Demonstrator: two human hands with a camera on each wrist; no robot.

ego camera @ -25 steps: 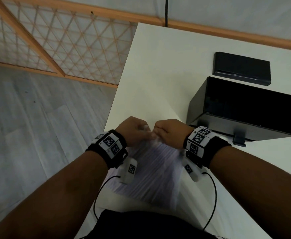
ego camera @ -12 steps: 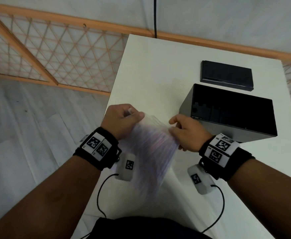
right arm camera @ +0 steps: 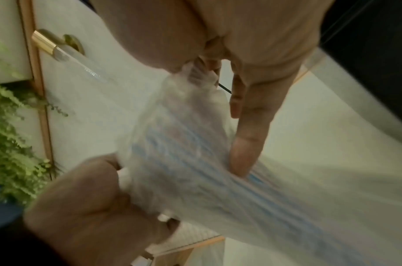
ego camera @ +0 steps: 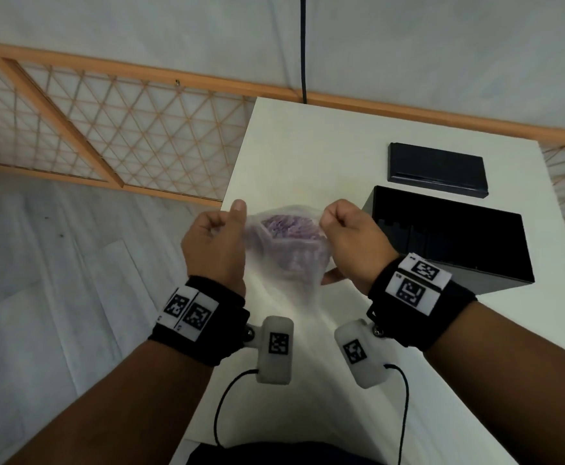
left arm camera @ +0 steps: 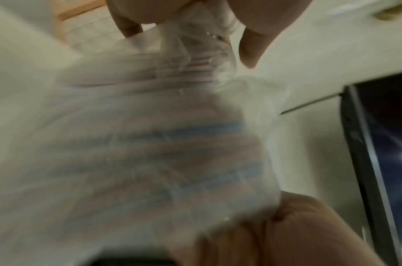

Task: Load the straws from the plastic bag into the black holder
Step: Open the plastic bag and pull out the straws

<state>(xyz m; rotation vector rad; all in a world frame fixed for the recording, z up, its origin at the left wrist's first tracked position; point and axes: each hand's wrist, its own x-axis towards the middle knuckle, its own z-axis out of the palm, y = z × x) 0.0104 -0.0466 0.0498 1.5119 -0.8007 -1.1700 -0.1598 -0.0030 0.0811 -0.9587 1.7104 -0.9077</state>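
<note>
A clear plastic bag (ego camera: pixel 287 263) hangs between my two hands above the white table (ego camera: pixel 307 152), its mouth pulled open upward. A bundle of purple straws (ego camera: pixel 287 226) shows end-on inside it. My left hand (ego camera: pixel 220 236) pinches the left rim of the bag (left arm camera: pixel 150 153), thumb up. My right hand (ego camera: pixel 351 239) pinches the right rim of the bag (right arm camera: pixel 195 162); one finger lies along its side. Just right of my right hand stands the open-topped black holder (ego camera: pixel 448 236). The wrist views are blurred; blue stripes show through the plastic.
A flat black lid (ego camera: pixel 437 169) lies on the table beyond the holder. The table's left edge drops to a grey wood floor (ego camera: pixel 56 280). A wooden lattice screen (ego camera: pixel 106 135) runs along the back. A black cable (ego camera: pixel 303 45) hangs down the wall.
My hands were bunched together at the bag's top. They have since moved apart and up, spreading the bag's mouth so the straw ends show.
</note>
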